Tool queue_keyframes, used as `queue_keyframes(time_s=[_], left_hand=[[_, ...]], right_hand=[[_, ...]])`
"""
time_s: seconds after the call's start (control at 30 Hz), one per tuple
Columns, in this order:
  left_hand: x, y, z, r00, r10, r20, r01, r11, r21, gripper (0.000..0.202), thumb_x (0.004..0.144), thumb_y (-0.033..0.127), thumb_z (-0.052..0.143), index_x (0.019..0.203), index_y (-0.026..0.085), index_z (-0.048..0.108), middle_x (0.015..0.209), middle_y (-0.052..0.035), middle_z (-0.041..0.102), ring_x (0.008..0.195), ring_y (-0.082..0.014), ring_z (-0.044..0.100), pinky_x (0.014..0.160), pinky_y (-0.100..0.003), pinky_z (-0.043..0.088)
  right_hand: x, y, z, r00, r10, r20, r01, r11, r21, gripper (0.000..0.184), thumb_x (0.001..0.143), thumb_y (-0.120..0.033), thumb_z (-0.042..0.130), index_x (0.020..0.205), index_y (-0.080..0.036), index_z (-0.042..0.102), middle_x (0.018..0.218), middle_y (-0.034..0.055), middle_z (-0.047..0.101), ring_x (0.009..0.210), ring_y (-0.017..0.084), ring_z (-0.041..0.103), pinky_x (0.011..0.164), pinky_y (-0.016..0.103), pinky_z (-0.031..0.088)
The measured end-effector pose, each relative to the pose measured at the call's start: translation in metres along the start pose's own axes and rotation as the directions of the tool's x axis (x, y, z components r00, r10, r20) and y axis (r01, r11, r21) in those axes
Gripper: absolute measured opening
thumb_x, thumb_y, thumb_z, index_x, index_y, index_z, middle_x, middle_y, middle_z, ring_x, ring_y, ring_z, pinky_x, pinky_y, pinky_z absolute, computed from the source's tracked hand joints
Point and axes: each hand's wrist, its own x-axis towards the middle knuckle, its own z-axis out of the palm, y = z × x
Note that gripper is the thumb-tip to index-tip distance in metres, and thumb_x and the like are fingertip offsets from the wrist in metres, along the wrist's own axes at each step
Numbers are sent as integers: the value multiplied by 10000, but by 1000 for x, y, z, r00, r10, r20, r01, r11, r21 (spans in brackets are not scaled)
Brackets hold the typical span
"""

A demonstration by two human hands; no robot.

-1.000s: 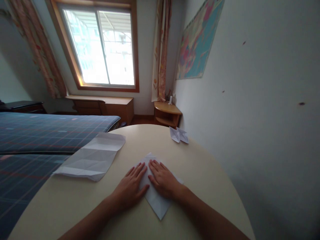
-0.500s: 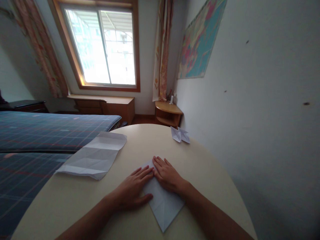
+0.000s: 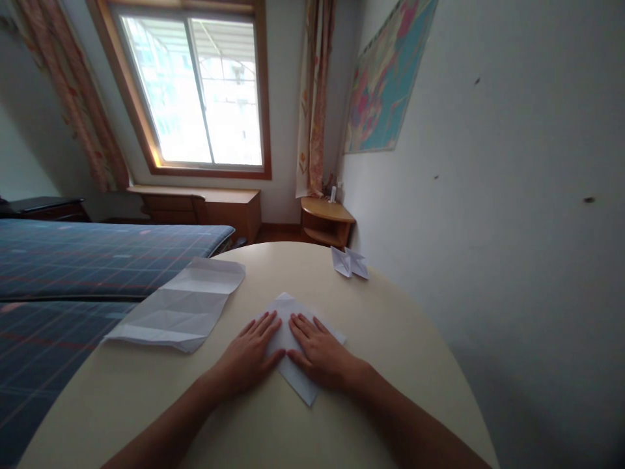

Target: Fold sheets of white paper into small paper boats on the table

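Note:
A folded white sheet of paper (image 3: 299, 381) lies flat on the round cream table (image 3: 254, 430), one corner pointing away from me and another toward me. My left hand (image 3: 251, 355) rests palm down on its left part, fingers stretched out. On its right part lies my right hand (image 3: 319, 352), also flat with the fingers extended. The two thumbs nearly meet over the middle of the paper. Both palms hide much of the sheet, so its folds there cannot be made out.
To the left lies a creased white paper stack (image 3: 180, 306), reaching the table's edge. A small folded paper figure (image 3: 349, 262) stands near the far right edge. A bed with a plaid mattress (image 3: 97, 260) borders the table's left, and a white wall (image 3: 512, 260) its right.
The paper has moved away from me and turned, its near corner now farther from me. My hands have drawn apart from their overlap at the top to lie side by side on it.

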Motion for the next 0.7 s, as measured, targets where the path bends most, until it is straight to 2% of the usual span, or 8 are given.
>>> queue_keyframes(time_s=[0.27,0.33,0.43,0.5,0.57,0.63,0.7], left_hand=[[6,-2,7,988,-139,-61,143,988,61,669,940,575,379,1469,165,376,1559,-127,319,1446,-294,263,1160,-475,265],[7,0,7,981,-186,-53,190,979,79,678,940,569,380,1475,153,369,1563,-122,307,1451,-287,252,1166,-463,255],[8,5,6,961,-269,-57,274,955,109,672,945,540,388,1480,135,361,1566,-127,299,1456,-279,240,1171,-450,245],[8,7,6,943,-323,-78,331,936,120,655,944,514,404,1472,127,377,1560,-141,308,1452,-285,253,1167,-453,250],[7,9,6,930,-352,-107,363,924,116,637,939,498,426,1457,127,405,1551,-156,325,1445,-295,272,1162,-459,257],[7,8,7,925,-354,-137,369,924,101,604,934,487,449,1440,157,439,1542,-156,347,1438,-300,288,1157,-464,263],[7,7,7,925,-348,-149,363,928,82,569,930,482,468,1427,205,466,1539,-145,360,1433,-304,300,1151,-468,270]], right_hand=[[-9,11,-9,974,221,54,-218,974,-56,805,970,-608,268,1531,-41,158,1595,149,108,1483,280,76,1202,476,84],[-11,12,-10,957,286,43,-282,955,-88,798,975,-588,266,1525,-20,162,1592,168,106,1481,294,77,1199,488,78],[-11,13,-9,939,340,-39,-342,928,-147,713,996,-484,286,1508,8,223,1579,201,156,1476,308,103,1195,502,63],[-8,12,-9,956,277,-100,-291,941,-173,624,1005,-390,299,1498,-9,277,1571,198,206,1476,295,118,1196,500,39],[-6,11,-10,984,142,-110,-159,974,-163,557,1013,-342,289,1497,-68,315,1574,162,234,1478,269,124,1199,488,29],[-4,8,-12,998,12,-57,-17,995,-95,557,1019,-400,294,1510,-138,308,1585,123,227,1478,255,130,1203,461,80],[-5,6,-13,999,-45,11,45,999,-16,640,991,-532,337,1526,-187,273,1597,107,196,1478,279,114,1195,453,136]])
